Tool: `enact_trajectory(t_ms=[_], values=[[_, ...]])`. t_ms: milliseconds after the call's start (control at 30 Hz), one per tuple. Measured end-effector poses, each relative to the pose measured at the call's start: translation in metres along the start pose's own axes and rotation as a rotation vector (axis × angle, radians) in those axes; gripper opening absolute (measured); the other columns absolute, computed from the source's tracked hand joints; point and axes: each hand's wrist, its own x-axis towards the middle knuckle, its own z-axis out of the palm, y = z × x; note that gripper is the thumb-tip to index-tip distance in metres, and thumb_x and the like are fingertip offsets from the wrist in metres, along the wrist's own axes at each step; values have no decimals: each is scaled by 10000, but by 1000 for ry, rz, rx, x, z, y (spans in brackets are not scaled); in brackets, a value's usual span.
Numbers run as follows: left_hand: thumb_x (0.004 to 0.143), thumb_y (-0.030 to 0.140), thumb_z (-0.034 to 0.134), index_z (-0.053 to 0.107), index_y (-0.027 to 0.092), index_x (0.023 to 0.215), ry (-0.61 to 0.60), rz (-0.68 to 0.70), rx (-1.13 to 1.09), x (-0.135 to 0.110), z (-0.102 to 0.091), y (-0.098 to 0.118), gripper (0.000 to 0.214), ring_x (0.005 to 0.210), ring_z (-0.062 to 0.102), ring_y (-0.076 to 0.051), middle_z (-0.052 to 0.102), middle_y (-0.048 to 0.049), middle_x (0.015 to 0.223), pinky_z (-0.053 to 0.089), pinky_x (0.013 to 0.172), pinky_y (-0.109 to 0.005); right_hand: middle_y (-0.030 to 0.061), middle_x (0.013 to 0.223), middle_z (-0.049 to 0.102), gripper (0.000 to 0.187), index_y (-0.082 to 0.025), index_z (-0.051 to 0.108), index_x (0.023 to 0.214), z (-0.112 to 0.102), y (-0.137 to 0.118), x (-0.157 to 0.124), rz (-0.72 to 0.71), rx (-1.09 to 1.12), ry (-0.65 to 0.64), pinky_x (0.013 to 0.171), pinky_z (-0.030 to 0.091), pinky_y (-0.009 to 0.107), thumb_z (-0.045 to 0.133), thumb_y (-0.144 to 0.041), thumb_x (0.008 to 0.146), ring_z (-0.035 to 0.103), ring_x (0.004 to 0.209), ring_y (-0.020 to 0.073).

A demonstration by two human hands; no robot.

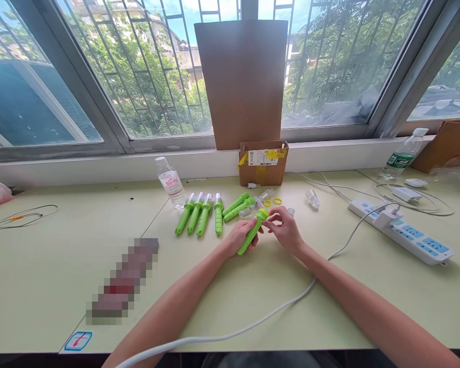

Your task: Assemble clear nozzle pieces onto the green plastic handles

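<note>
My left hand [237,236] is wrapped round a ribbed green plastic tube [248,240], tilted with its upper end away from me and to the right. A yellow ring [264,211] sits at that end. Close beside it, my right hand [286,231] has its thumb and fingers pinched together at the tube's rim; whatever they grip is hidden. Beyond my hands lie two loose yellow rings [277,201], clear plastic caps [267,193] and more green tubes [235,207]. To the left, several green tubes with clear caps [203,217] lie in a row.
A water bottle [171,183] stands behind the row, near a small cardboard box [261,171]. Rightward are another clear piece [312,199], a power strip [402,230] and a second bottle [404,153]. A white cable [253,319] crosses the table before me. A blurred patch [124,278] lies left.
</note>
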Motion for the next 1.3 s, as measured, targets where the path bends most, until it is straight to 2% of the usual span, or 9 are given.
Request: enact_trajectory(t_ms=[267,467,633,733,833,1133,1300], values=[[847,642,404,596,126,793,-13,-3,38,0,0,1,553,296,422,-86,534,12,456,290,299,-193,70,1054,633,362,-211,484,807,1,3,-2,24,42,-3,542,583,296,718,-472,716,681,781,194],[764,585,594,583,148,890,-13,26,104,-1,1,3,455,323,431,-76,570,26,509,291,322,-181,95,1070,655,314,-212,502,840,1,0,-5,-71,-35,44,526,578,299,682,-455,754,685,721,179],[740,598,607,561,155,779,83,-13,142,0,8,7,448,379,501,-102,569,12,524,357,357,-198,94,1064,657,294,-211,517,849,0,-1,-5,-99,-82,81,516,569,291,680,-439,760,676,693,166],[786,623,528,578,157,790,158,-5,211,-2,18,6,468,388,507,-107,564,8,528,345,361,-197,93,1051,656,315,-208,521,835,-3,3,-3,-80,-79,82,507,564,292,695,-454,744,672,685,168],[829,624,457,575,157,802,239,26,250,-2,25,4,483,329,406,-82,484,43,442,283,351,-194,91,1013,656,354,-202,534,830,-6,5,-1,-37,-66,43,514,569,310,696,-501,730,670,677,177],[827,668,409,515,163,697,123,22,210,0,14,2,532,276,292,-59,424,60,381,213,343,-201,52,962,592,456,-205,504,822,-4,-2,1,-26,-21,5,466,569,320,707,-587,676,653,637,165],[822,689,396,520,166,702,77,-3,162,-2,10,4,551,269,298,-59,427,60,388,206,317,-198,33,929,571,420,-210,491,815,-1,-3,0,-75,-28,11,459,573,301,706,-553,700,656,640,159]])
